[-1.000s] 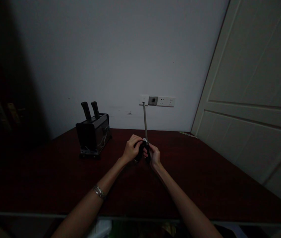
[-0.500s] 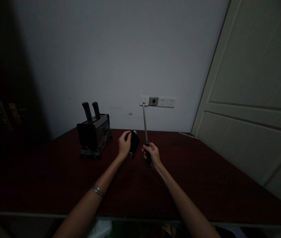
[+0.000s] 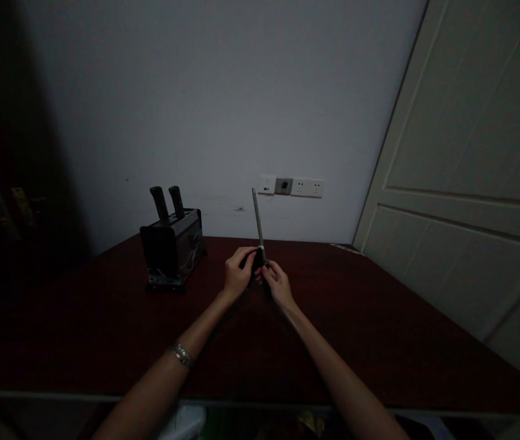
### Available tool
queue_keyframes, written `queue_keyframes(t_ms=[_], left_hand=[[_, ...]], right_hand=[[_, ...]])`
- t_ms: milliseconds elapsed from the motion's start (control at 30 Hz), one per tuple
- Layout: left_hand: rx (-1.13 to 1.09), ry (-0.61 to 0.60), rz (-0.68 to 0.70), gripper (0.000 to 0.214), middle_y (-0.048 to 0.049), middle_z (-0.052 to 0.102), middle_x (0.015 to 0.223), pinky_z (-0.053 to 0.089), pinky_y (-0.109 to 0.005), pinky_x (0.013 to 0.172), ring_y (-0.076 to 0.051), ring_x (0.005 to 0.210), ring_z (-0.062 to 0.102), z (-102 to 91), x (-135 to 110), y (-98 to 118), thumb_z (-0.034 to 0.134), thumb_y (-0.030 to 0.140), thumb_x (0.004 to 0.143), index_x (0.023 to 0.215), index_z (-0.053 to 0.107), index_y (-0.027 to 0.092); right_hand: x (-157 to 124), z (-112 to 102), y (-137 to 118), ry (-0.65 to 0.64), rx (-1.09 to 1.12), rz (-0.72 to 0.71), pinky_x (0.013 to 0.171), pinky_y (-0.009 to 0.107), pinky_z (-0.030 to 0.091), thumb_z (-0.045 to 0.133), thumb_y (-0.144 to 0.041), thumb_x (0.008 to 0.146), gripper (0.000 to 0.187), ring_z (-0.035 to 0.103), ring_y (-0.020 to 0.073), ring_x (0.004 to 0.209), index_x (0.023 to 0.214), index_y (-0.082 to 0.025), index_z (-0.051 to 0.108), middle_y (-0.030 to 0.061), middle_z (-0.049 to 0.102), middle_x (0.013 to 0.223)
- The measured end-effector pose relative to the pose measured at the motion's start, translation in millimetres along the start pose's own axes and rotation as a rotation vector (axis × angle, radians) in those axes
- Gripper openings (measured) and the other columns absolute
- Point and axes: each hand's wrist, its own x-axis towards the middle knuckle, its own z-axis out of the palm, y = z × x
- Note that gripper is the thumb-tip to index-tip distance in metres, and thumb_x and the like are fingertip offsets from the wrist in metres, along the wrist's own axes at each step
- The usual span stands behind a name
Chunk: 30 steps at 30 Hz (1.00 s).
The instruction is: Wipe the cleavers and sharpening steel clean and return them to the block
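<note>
My right hand (image 3: 278, 285) is closed around the black handle of a sharpening steel (image 3: 258, 217), whose thin metal rod points up and leans slightly left. Close beside it, my left hand (image 3: 238, 273) pinches a black cloth (image 3: 253, 264) with a small whitish spot near its top. The cloth overlaps the lower end of the rod, just above the handle; whether it wraps around the rod cannot be seen. Most of the handle is hidden by my right fingers. Both hands are held over the dark red table (image 3: 342, 330).
To the left stands a dark knife block (image 3: 172, 247) with two black knife handles (image 3: 168, 203) sticking up. Behind the table are a wall with sockets (image 3: 308, 187) and a switch plate (image 3: 283, 186). A pale panelled door (image 3: 465, 183) borders the right side.
My left hand has brought the black cloth right to the base of the steel's rod. My right hand has shifted slightly left, and the rod now leans further left.
</note>
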Motion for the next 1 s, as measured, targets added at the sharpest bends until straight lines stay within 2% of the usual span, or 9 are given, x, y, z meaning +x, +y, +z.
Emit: queue_keyframes(t_ms=[133, 233, 633, 733, 833, 1000], left_hand=[[-0.009, -0.105, 0.129, 0.018, -0.0057, 0.064, 0.091, 0.046, -0.030, 0.079, -0.015, 0.087, 0.058, 1.0, -2.8, 5.4, 0.047, 0.021, 0.086, 0.094, 0.063, 0.019], [-0.018, -0.183, 0.165, 0.019, -0.0065, 0.064, 0.092, 0.046, -0.032, 0.081, -0.016, 0.089, 0.057, 1.0, -3.4, 7.9, 0.046, 0.020, 0.086, 0.095, 0.063, 0.019], [-0.029, -0.163, 0.018, 0.018, -0.0043, 0.061, 0.083, 0.044, -0.025, 0.074, -0.014, 0.080, 0.058, 1.9, -1.8, 0.4, 0.044, 0.018, 0.086, 0.085, 0.062, 0.017], [-0.008, -0.178, 0.016, 0.017, -0.0040, 0.061, 0.082, 0.044, -0.025, 0.073, -0.014, 0.079, 0.058, 0.0, -0.6, -2.6, 0.045, 0.020, 0.085, 0.084, 0.062, 0.018], [0.015, -0.140, -0.017, 0.017, -0.0037, 0.061, 0.082, 0.044, -0.025, 0.073, -0.014, 0.079, 0.058, -1.3, 0.8, -9.0, 0.045, 0.021, 0.085, 0.084, 0.062, 0.017], [0.055, 0.067, -0.091, 0.016, -0.0044, 0.061, 0.085, 0.044, -0.027, 0.076, -0.015, 0.082, 0.058, -2.5, 2.7, -15.2, 0.045, 0.023, 0.086, 0.088, 0.060, 0.017]], right_hand=[[0.0, -1.0, -1.2, 0.014, -0.012, -0.020, 0.046, 0.020, 0.035, 0.067, -0.039, 0.067, 0.029, 0.046, 0.0087, 0.049, 0.085, -0.019, 0.058, -0.0035, 0.056, 0.061], [0.3, -1.2, -3.2, 0.031, -0.009, -0.024, 0.044, 0.020, 0.031, 0.069, -0.039, 0.065, 0.030, 0.043, 0.0080, 0.048, 0.084, -0.019, 0.058, -0.0050, 0.051, 0.058], [-1.9, -2.0, -4.3, 0.018, 0.110, 0.060, 0.038, 0.018, 0.025, 0.067, -0.038, 0.066, 0.025, 0.037, 0.0049, 0.042, 0.070, -0.017, 0.054, -0.0053, 0.044, 0.054], [-4.5, -2.4, -7.5, -0.003, 0.132, 0.092, 0.037, 0.018, 0.024, 0.064, -0.037, 0.068, 0.022, 0.036, 0.0050, 0.040, 0.073, -0.017, 0.056, -0.0051, 0.044, 0.053], [-6.2, -3.2, -10.6, -0.020, 0.149, 0.110, 0.036, 0.018, 0.024, 0.062, -0.039, 0.069, 0.025, 0.034, 0.0054, 0.038, 0.079, -0.016, 0.058, -0.0050, 0.045, 0.052], [-5.6, -4.2, -10.9, -0.018, 0.146, 0.091, 0.035, 0.018, 0.024, 0.061, -0.042, 0.069, 0.027, 0.032, 0.0055, 0.037, 0.079, -0.016, 0.058, -0.0056, 0.044, 0.050]])
